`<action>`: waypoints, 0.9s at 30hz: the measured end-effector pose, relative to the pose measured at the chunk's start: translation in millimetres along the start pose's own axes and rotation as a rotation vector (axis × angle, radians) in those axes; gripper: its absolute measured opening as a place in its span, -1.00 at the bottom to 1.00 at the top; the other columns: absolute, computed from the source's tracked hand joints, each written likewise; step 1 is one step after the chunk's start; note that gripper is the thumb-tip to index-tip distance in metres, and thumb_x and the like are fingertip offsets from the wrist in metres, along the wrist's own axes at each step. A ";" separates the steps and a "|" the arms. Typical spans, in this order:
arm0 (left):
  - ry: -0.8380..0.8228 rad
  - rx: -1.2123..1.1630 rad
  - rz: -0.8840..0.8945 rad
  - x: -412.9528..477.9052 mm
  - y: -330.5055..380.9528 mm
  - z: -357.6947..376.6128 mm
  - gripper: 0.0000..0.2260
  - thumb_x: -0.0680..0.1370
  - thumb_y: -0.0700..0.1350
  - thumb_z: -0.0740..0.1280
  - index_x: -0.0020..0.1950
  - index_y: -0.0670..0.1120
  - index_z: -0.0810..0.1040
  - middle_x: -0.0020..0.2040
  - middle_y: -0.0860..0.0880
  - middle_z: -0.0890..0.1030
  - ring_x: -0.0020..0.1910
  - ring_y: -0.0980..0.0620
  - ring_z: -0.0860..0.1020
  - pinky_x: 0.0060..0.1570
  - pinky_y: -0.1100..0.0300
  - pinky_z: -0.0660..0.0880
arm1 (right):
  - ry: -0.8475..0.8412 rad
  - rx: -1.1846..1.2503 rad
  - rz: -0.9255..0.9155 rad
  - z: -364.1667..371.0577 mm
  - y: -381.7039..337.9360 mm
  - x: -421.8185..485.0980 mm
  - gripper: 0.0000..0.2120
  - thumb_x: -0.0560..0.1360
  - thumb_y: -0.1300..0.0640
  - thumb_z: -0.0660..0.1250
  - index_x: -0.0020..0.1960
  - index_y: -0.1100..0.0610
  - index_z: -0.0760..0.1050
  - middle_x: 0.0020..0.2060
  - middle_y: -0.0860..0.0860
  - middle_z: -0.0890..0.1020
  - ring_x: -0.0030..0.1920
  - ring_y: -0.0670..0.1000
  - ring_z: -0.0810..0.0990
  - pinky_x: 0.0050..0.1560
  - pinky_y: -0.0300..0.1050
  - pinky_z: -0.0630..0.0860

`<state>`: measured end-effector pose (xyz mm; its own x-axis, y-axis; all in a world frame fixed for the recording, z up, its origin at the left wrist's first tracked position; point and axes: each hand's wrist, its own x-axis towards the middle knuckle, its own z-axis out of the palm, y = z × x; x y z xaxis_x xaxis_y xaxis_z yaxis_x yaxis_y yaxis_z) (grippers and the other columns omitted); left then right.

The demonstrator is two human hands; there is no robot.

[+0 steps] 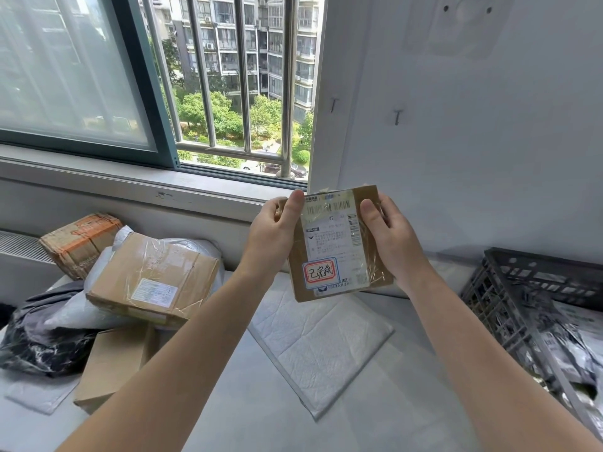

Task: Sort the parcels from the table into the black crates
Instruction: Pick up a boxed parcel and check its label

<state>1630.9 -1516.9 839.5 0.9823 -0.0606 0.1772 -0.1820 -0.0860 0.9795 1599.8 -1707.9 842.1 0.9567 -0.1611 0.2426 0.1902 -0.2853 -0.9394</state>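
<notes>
A small brown cardboard parcel [337,246] with a white shipping label and a red-and-blue sticker is held up above the table, its label facing me. My left hand [275,228] grips its left edge and my right hand [390,230] grips its right edge, thumbs on the front. A black slatted crate [509,288] stands at the right with grey plastic mailers [567,350] inside. On the left of the table lies a pile of parcels: a taped brown box [153,277], an orange-taped box [81,243], a flat brown box [114,363] and a dark bag [42,337].
A white padded mailer [321,344] lies flat on the grey table [261,419] under the held parcel. A window sill and an open barred window [235,93] run behind the table. A white wall [473,141] stands behind the crate.
</notes>
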 end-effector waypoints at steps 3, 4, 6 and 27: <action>-0.003 0.003 -0.009 -0.1 0.3 -0.6 -0.48 0.50 0.36 0.18 0.11 -0.07 0.50 -0.08 -0.07 0.66 -0.08 -0.02 0.66 -0.12 0.12 0.59 | -0.001 -0.005 -0.003 0.8 0.1 0.0 -0.48 0.47 -0.32 0.16 0.30 -0.05 0.43 -0.05 -0.09 0.68 -0.10 -0.10 0.69 -0.21 -0.22 0.60; 0.001 0.006 -0.012 0.0 0.9 -0.7 -0.48 0.50 0.36 0.18 0.11 -0.07 0.50 -0.08 -0.07 0.67 -0.08 -0.03 0.66 -0.09 0.11 0.60 | 0.002 -0.007 -0.005 1.2 0.0 0.0 -0.49 0.47 -0.32 0.16 0.29 -0.06 0.43 -0.06 -0.10 0.68 -0.11 -0.11 0.68 -0.24 -0.25 0.59; 0.008 0.015 -0.016 0.2 1.4 -1.4 -0.49 0.51 0.35 0.18 0.11 -0.07 0.50 -0.09 -0.06 0.66 -0.08 -0.02 0.66 -0.09 0.10 0.60 | 0.006 -0.007 -0.003 1.9 0.0 0.5 -0.53 0.49 -0.31 0.17 0.28 -0.07 0.44 -0.07 -0.11 0.68 -0.12 -0.12 0.68 -0.26 -0.28 0.57; 0.013 0.030 -0.023 8.2 -0.5 -22.7 -0.42 0.43 0.43 0.17 0.08 -0.05 0.53 -0.18 0.03 0.65 -0.19 0.07 0.63 -0.18 0.15 0.53 | -0.018 -0.033 0.033 19.2 -9.2 6.8 -0.62 0.58 -0.24 0.16 0.29 -0.08 0.44 -0.03 -0.07 0.69 -0.06 -0.01 0.69 -0.09 0.02 0.66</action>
<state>1640.0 -1494.8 842.6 0.9867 -0.0451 0.1559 -0.1602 -0.1168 0.9801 1608.8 -1688.2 847.7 0.9662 -0.1543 0.2066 0.1510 -0.3108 -0.9384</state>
